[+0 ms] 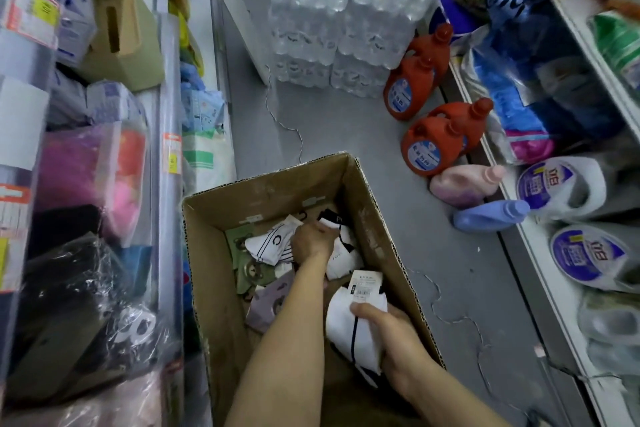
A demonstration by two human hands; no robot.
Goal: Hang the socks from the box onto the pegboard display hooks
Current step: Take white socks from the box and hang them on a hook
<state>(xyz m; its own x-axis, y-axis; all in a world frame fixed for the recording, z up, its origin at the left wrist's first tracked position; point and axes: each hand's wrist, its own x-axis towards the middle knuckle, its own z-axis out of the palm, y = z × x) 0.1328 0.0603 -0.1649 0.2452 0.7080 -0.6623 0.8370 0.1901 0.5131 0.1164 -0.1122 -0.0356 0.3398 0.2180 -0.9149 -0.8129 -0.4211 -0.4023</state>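
Down on the floor [398, 204] the cardboard box [374, 218] stands open between two shelf units, its right rim clear of the red detergent bottles [429, 149]. Left hand [311, 241] reaches deep inside, fingers curled onto a white sock pack [266, 241] among the loose socks. Right hand [391, 340] sits over the box's near right wall, fingers wrapped round a white sock bundle [349, 322] with a barcode tag. Bare floor lies beyond the far rim, up to the stacked water bottles [332, 10]
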